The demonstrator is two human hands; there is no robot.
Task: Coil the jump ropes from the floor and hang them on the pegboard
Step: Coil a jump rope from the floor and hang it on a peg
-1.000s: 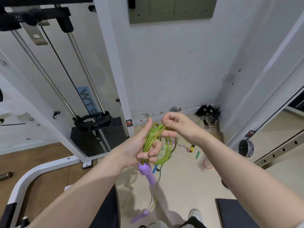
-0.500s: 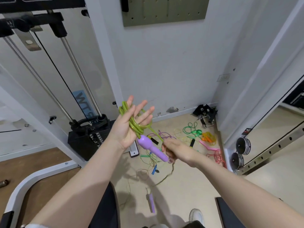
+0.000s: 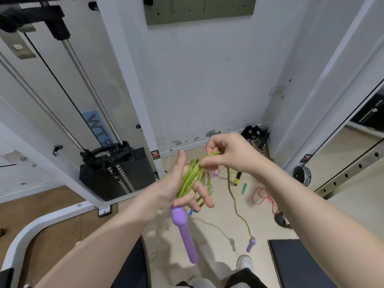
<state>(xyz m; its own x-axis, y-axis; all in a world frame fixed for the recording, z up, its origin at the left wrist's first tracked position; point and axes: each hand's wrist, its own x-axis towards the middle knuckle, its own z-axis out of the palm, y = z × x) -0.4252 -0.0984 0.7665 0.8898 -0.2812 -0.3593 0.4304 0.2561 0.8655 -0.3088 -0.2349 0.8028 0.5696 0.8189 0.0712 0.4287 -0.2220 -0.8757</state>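
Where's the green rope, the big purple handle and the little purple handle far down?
Translucent green jump rope (image 3: 190,177), head view, on the coiled loops.
Large purple plastic handle (image 3: 184,229), head view, on its shaft.
Small purple plastic handle (image 3: 251,244), head view, on its body.

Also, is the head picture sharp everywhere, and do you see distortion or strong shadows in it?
Head view: wide-angle bending, the white frame post and the wall edges lean outward. The hanging length of the green rope and the far purple handle look slightly soft; the left hand and right hand are fairly sharp. Lighting is even, with soft shadows on the floor and no strong glare.
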